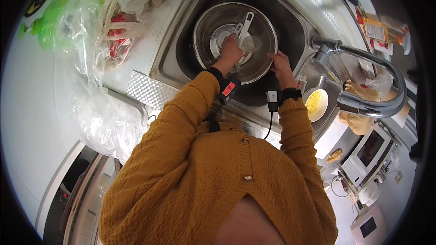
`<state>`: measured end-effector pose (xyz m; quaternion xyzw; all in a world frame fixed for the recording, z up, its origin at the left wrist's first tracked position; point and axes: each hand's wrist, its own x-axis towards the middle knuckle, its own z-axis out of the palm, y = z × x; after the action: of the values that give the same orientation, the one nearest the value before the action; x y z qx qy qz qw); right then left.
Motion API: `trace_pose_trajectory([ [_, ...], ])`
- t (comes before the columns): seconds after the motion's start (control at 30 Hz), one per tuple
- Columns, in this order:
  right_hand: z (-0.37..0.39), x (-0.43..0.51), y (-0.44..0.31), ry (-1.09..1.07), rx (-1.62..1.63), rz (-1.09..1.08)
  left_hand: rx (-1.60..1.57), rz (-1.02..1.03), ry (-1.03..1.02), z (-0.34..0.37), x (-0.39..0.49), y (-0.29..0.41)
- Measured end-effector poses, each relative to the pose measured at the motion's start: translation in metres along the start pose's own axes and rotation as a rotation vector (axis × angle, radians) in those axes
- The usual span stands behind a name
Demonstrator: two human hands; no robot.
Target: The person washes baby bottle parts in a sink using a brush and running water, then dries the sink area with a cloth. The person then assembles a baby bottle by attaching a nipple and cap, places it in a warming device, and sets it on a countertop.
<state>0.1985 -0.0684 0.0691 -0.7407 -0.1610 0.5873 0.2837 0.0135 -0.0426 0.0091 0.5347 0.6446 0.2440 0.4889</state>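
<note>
A round metal basin (262, 64) sits in the sink (293, 30). Inside it lie several pale dishes or utensils, with a white long-handled utensil (246, 23) sloping upward among them. My left hand (231, 52) reaches into the basin, its fingers at the shorter white handle (237, 30); the grip is partly hidden by the hand. Beside the long handle is a translucent round cup or scoop (251, 44). My right hand (281, 64) holds the basin's right rim, fingers outside and thumb at the edge.
A chrome faucet (391, 64) arches at the right, near a white container of yellow pieces (316, 104). Plastic bags (117, 30) and a green pump bottle (51, 23) stand on the left counter. A textured metal strip (150, 88) borders the sink. A microwave (368, 153) is at the lower right.
</note>
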Motion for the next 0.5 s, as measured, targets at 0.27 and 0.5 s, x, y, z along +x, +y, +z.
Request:
trace_pose_trajectory([
  [0.27,-0.008,0.034,0.024,0.05,-0.105,-0.045,-0.023,-0.055,-0.192,-0.012,0.002,-0.002],
  [0.5,-0.012,-0.017,0.012,0.292,-0.251,-0.516,-0.001,-0.017,-0.112,-0.024,0.001,-0.004],
])
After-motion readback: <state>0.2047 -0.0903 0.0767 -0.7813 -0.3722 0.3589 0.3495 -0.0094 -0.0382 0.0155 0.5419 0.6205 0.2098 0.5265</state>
